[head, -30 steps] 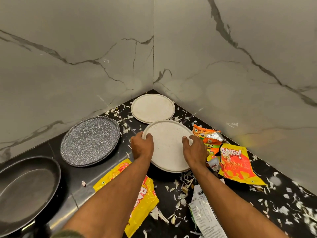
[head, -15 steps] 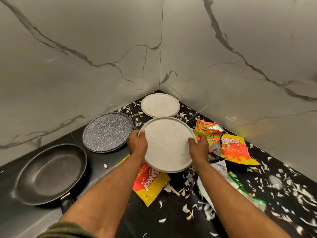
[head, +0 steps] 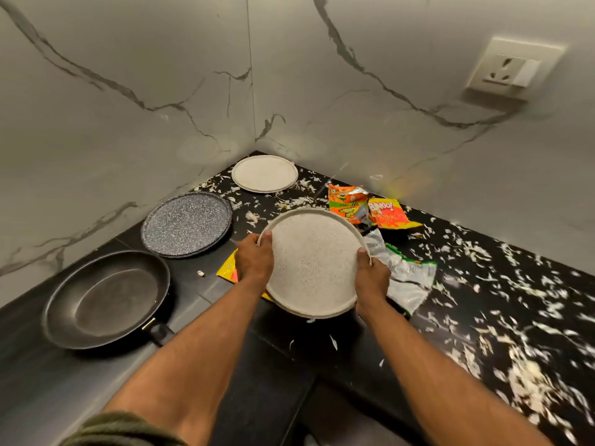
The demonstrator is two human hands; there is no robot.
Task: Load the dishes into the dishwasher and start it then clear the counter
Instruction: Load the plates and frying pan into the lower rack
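A round speckled white plate (head: 314,260) hangs above the black counter, tilted toward me. My left hand (head: 254,260) grips its left rim and my right hand (head: 370,278) grips its right rim. A second white plate (head: 264,173) lies flat in the far corner. To its left lies a grey speckled plate (head: 186,223), and nearer me a black frying pan (head: 106,297) with its handle pointing right and toward me.
Snack wrappers lie around the held plate: orange (head: 346,201), yellow-red (head: 388,214), silver-green (head: 407,278), and a yellow one (head: 227,268) partly under my left hand. White peel scraps (head: 515,317) litter the counter (head: 48,381). Marble walls meet at the corner; a wall socket (head: 512,70) sits upper right.
Both hands have lifted the white plate off the counter and drawn it toward me. The view has pulled back, bringing in the whole pan and the socket.
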